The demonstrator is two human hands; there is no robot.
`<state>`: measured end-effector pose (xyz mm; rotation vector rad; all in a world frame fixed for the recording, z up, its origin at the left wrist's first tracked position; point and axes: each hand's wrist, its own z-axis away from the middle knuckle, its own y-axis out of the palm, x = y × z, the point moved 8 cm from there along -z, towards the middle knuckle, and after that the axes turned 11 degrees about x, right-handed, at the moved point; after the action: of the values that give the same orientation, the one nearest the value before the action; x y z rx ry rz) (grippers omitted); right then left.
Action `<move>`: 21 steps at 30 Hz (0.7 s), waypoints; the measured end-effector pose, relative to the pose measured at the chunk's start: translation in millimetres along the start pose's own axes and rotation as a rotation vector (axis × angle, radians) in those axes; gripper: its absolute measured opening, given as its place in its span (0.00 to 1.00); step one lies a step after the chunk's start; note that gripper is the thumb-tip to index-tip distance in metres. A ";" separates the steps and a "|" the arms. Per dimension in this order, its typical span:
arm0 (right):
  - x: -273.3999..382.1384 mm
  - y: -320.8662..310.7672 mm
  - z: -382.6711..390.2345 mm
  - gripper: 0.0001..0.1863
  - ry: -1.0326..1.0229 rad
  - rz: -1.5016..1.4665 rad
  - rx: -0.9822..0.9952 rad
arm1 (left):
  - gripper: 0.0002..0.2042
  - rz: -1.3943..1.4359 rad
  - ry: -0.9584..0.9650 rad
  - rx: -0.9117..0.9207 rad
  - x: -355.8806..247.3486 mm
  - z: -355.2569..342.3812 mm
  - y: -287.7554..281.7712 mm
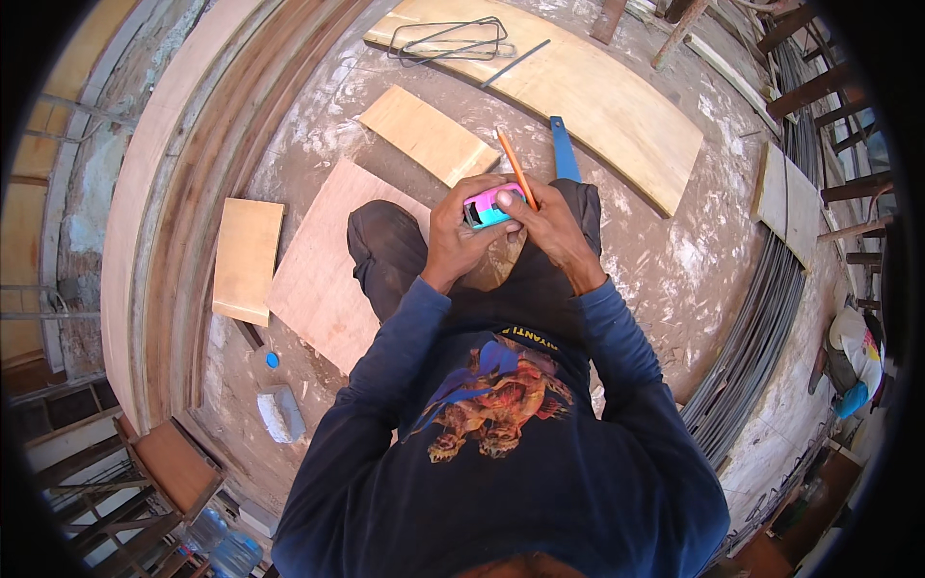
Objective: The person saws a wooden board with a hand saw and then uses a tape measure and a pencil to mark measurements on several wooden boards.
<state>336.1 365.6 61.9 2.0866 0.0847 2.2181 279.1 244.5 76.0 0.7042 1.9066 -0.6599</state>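
Over my lap I hold a small pink and turquoise tape measure point(487, 208) between both hands. My left hand point(456, 236) wraps round its left side, fingers curled behind it. My right hand point(556, 223) closes on its right side, with the thumb laid across the case. An orange pencil point(515, 166) sticks up from between the right thumb and fingers, pointing away from me. No drawn-out tape can be made out. Just beyond my right knee lies a blue saw point(563, 152), partly hidden by the leg.
A pinkish plywood sheet point(323, 265) lies by my left knee, with light boards point(248, 260) point(431, 133) around it. Farther off, a long board point(597, 106) carries bent metal rods point(453, 43). Stacked planks point(183, 212) line the left; steel bars point(756, 337) and another person point(853, 352) are right.
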 end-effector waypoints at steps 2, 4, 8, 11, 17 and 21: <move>6.1 0.6 0.9 0.20 -0.056 0.080 -0.061 | 0.27 -0.062 0.035 -0.002 -3.5 2.3 -0.1; 11.6 6.3 2.2 0.19 -0.127 0.159 -0.060 | 0.28 -0.076 0.073 -0.026 -7.3 5.3 0.4; 8.0 4.9 8.0 0.16 -0.171 0.080 -0.153 | 0.30 0.098 0.050 -0.049 -2.6 10.4 6.3; 4.9 4.3 9.2 0.16 -0.191 0.022 -0.149 | 0.30 0.085 0.077 -0.067 -2.9 13.0 7.3; -3.6 7.0 0.8 0.19 -0.015 -0.200 0.059 | 0.32 0.007 0.107 -0.050 -1.2 9.8 3.8; 14.7 5.4 0.6 0.22 -0.017 -0.020 0.214 | 0.37 -0.017 0.055 -0.019 -2.9 10.6 5.0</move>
<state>335.7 361.7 77.1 2.1974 0.3552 2.2689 290.1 240.0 73.8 0.7017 1.9686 -0.6385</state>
